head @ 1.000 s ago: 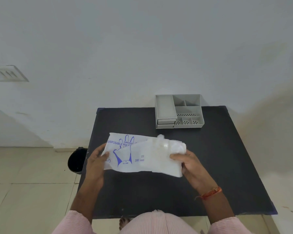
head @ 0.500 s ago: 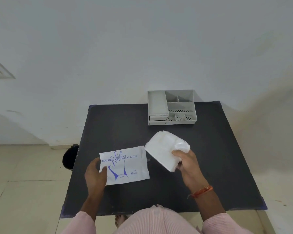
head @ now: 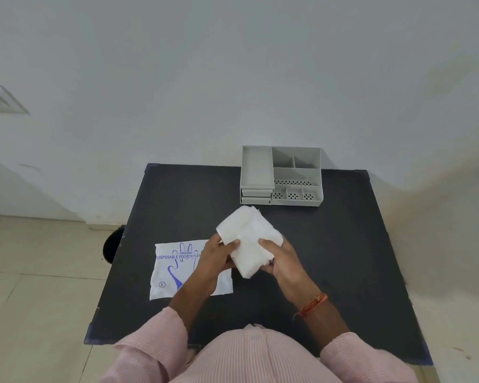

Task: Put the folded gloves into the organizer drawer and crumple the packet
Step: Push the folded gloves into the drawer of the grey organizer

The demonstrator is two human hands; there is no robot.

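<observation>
A folded stack of white gloves [head: 248,233] is held above the middle of the black table [head: 329,244]. My left hand [head: 217,254] grips its left edge and my right hand [head: 281,258] grips its lower right side. The flat white packet [head: 174,269] with blue glove print lies on the table at the left, partly under my left forearm. The grey organizer [head: 281,175] stands at the table's far edge, its stacked drawers [head: 256,193] on the left side looking shut.
A dark round bin [head: 111,246] sits on the tiled floor left of the table. A white wall rises right behind the organizer. Bare table surface lies to the right of my hands.
The gloves came out of the packet in my right hand. My left hand let go of the packet, which now lies on the table, and took hold of the glove stack.
</observation>
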